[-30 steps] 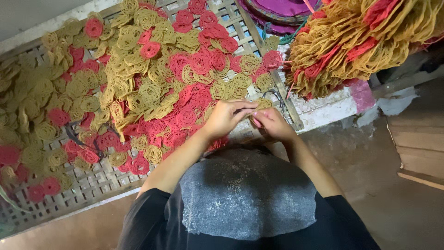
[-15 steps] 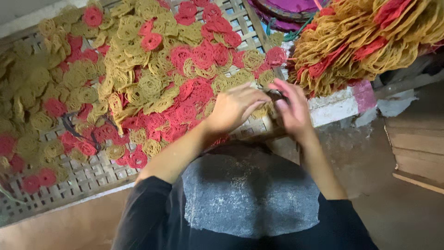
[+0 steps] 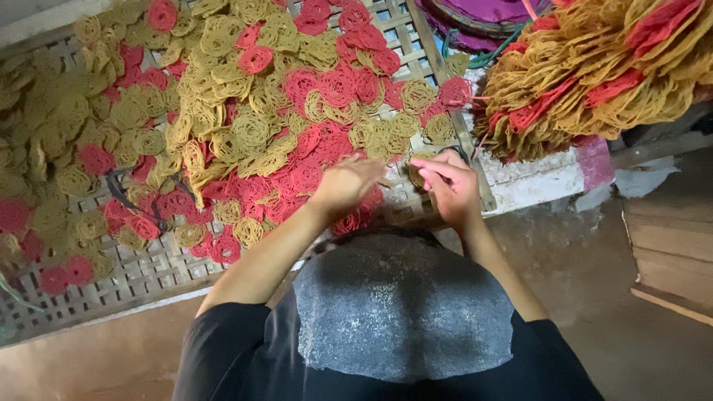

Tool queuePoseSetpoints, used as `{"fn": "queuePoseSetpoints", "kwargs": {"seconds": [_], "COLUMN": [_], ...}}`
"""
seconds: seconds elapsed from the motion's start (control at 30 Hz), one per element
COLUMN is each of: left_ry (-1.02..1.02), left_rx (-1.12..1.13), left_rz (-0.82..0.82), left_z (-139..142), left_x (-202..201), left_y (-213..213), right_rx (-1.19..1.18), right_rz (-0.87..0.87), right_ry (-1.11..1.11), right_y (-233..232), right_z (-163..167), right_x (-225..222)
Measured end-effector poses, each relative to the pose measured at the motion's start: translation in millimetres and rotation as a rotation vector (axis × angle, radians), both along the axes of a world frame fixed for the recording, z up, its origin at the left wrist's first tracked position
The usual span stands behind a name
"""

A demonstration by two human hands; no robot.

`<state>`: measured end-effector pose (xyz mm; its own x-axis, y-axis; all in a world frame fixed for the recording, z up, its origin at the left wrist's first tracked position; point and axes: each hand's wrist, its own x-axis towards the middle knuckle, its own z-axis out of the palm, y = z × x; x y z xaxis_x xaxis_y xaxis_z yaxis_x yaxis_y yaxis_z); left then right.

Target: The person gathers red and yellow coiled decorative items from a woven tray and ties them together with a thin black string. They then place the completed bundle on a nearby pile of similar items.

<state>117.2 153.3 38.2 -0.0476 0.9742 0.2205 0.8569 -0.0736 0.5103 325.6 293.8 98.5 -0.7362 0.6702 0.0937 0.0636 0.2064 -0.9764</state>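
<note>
Head view looks down on a woven lattice tray (image 3: 148, 275) spread with flat coils (image 3: 245, 134) of noodle-like strands, yellow and red, mostly overlapping in a thick layer across its upper part; bare lattice shows along the near edge and lower left, so by my judgement much is laid out and some room is left; to the right a heaped pile (image 3: 594, 74) of the same coils hangs over a pale bench edge (image 3: 535, 186), apparently unsorted; both forearms reach forward from a dark apron; left hand (image 3: 345, 186) rests palm down, fingers loosely together, on red coils; right hand (image 3: 449, 186) pinches a small yellow coil (image 3: 416, 172) at the tray's near right corner.
</note>
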Motion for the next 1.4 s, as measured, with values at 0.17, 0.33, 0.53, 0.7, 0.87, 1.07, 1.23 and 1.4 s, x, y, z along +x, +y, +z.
{"fn": "queuePoseSetpoints", "kwargs": {"seconds": [0.17, 0.33, 0.53, 0.7, 0.87, 1.07, 1.23, 1.4], "left_ry": [-0.992, -1.273, -1.292, -1.287, -1.258, -1.420, -0.923, -0.106], "left_rx": [-0.330, -0.159, -0.090, -0.102, -0.097, -0.030, -0.177, 0.187], "left_rz": [0.452, 0.442, 0.405, 0.395, 0.355, 0.144, 0.309, 0.124], "left_z": [-0.7, -7.0, -11.7, -7.6, -10.1, -8.6, 33.6, 90.6], "left_x": [-1.7, 7.8, 19.0, 22.8, 25.8, 31.2, 38.8, 38.9], "left_y": [9.2, 12.1, 14.4, 17.9, 15.8, 21.8, 26.4, 31.2], "right_rx": [0.203, 0.318, 0.356, 0.374, 0.351, 0.341, 0.289, 0.521], "right_rz": [-0.060, -0.102, -0.131, -0.112, -0.119, -0.154, -0.109, -0.242], "right_ry": [-0.120, -0.083, -0.098, -0.086, -0.108, -0.114, -0.088, 0.000], "right_y": [-8.9, -18.9, -24.5, -24.9, -24.7, -19.3, -12.4, 0.0], "right_z": [8.9, 13.1, 21.3, 21.0, 14.9, -0.4, -12.3, 7.8], "right_x": [-14.7, -21.6, -25.1, -24.2, -25.0, -22.7, -16.5, -7.9]}}
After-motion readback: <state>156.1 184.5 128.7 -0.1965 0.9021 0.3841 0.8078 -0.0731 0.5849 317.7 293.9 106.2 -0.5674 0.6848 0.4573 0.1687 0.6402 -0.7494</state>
